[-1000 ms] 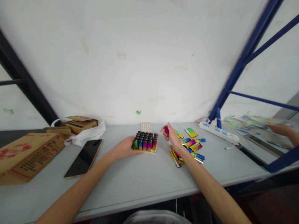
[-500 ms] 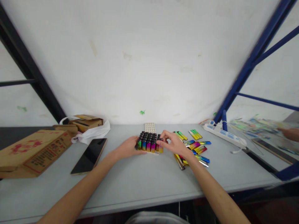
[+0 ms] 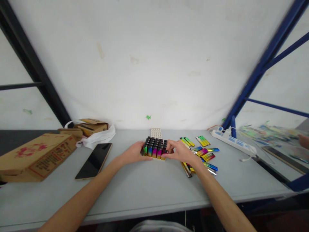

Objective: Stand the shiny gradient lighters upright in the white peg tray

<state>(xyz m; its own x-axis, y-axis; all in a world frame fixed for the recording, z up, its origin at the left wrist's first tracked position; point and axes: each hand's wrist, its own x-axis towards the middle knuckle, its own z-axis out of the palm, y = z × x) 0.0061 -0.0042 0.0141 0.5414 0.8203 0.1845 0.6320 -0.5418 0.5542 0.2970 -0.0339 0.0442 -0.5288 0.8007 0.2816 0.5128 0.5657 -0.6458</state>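
Several shiny lighters with black tops and rainbow-coloured bodies stand upright, packed in rows in front of me. They rest in a pale holder, of which only a little of the front edge shows. My left hand wraps around the left side of the block, thumb at its lower front. On the opposite side, my right hand grips the rightmost row, its thumb at the front and its fingers curled behind. A narrow gap separates that row from the others. Loose metallic lighters lie scattered beyond my right hand.
A white grid tray lies behind the block near the wall. To the left are a dark phone-like slab, a cardboard box and a white plastic bag. A power strip sits at right. Another person's hand shows far right.
My right hand has moved slightly down along the right end of the block, its thumb now lower at the front. My left hand stays on the left side. The view has shifted slightly.
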